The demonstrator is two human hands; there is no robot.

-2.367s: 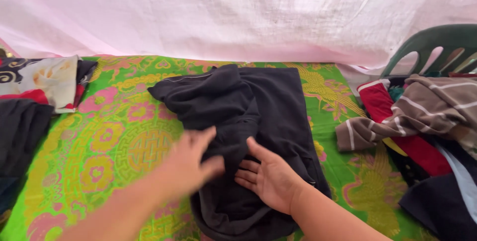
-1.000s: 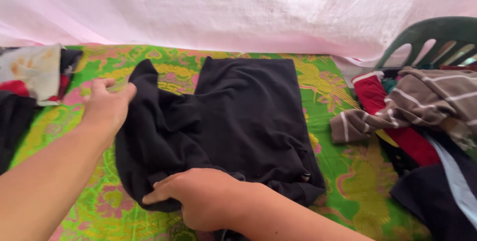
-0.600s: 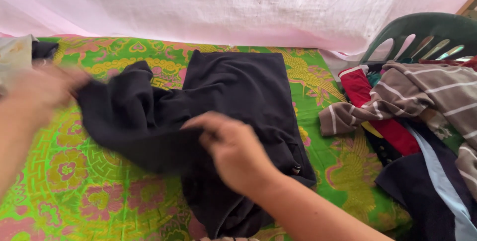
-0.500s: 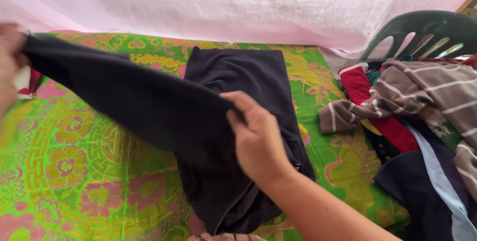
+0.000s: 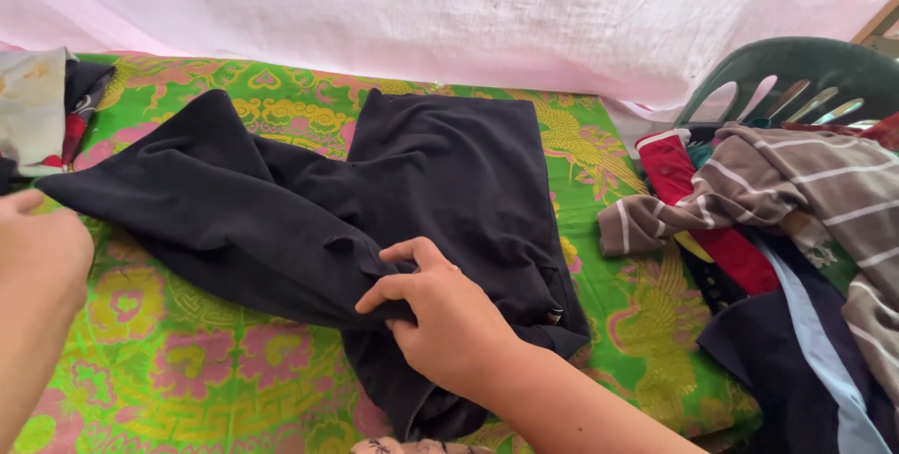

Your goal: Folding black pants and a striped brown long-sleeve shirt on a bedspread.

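Green patterned cloth [image 5: 215, 351] lies bare near the front edge; right hand [image 5: 449, 323] pinches the black garment [image 5: 375, 201], left hand [image 5: 37, 248] grips its far sleeve end.

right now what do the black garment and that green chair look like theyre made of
Black garment: soft matte knit, likely cotton or a blend; it drapes in loose creases with no shine under the right hand. Green chair: moulded plastic by the look, with a smooth, slightly glossy surface and slotted back cut-outs.
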